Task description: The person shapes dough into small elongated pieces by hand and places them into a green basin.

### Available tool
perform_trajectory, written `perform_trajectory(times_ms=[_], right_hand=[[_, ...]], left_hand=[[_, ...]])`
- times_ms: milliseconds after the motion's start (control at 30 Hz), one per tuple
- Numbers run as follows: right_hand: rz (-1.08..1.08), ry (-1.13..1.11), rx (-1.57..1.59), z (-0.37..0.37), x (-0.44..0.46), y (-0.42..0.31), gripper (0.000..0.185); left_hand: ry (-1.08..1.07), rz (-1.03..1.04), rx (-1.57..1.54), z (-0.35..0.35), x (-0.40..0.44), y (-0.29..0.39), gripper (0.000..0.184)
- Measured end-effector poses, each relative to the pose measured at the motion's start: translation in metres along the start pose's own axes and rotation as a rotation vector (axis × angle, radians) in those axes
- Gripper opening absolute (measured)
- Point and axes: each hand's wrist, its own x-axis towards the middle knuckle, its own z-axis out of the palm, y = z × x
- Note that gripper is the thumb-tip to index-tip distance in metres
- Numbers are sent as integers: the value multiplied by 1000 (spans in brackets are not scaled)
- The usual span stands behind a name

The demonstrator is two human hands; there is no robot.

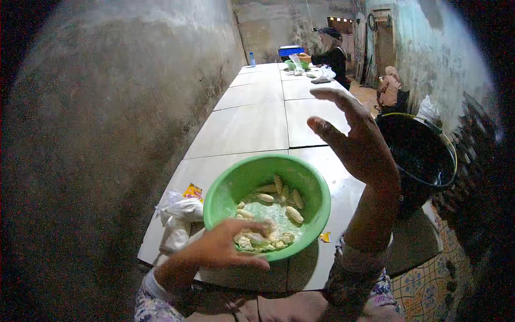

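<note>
A green plastic basin (pixel 320 209) stands on the white tiled table. Inside lie several pale, floured, finger-shaped dough pieces (pixel 294 214) and loose white flour (pixel 274 213), with crumbly lumps (pixel 287 238) along the near side. My left hand (pixel 228 242) reaches over the basin's near left rim, thumb and fingers apart, fingertips low among the lumps. Whether it touches them I cannot tell. My right hand (pixel 357 142) is raised above the table, right of the basin. Its thumb and fingers are spread with nothing between them.
White plastic bags (pixel 179 214) and an orange-yellow packet (pixel 193 191) lie left of the basin. A large black bucket (pixel 413 185) stands at the right. Two people (pixel 335 56) are farther back, near a blue crate (pixel 291 52). A wall runs along the left.
</note>
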Motion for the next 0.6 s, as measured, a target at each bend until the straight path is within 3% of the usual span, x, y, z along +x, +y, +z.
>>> perform_trajectory(times_ms=[67, 133, 200, 300, 400, 433, 467, 600], right_hand=[[-40, -16, -29, -3, -1, -8, 46], [-27, -30, 0, -7, -3, -22, 44], [-146, 14, -125, -7, -3, -32, 42], [-83, -166, -112, -18, -17, -63, 48], [-110, -226, -78, -17, -32, -71, 48], [-140, -275, -115, -15, -34, -73, 46], [-43, -380, -55, -16, -35, -78, 45], [-91, -495, -44, 6, -41, -61, 37]], left_hand=[[-123, -18, 123, 27, -15, 3, 40], [-71, -40, 186, 40, -19, 3, 37], [-21, -59, 245, 46, -26, 4, 34], [-82, 155, 96, 55, -51, 12, 28], [-121, 218, 28, 55, -72, 21, 29], [-220, 209, 47, 56, -73, 16, 29], [-221, 215, 39, 53, -77, 17, 29], [-130, 339, -183, 6, -71, 42, 33]])
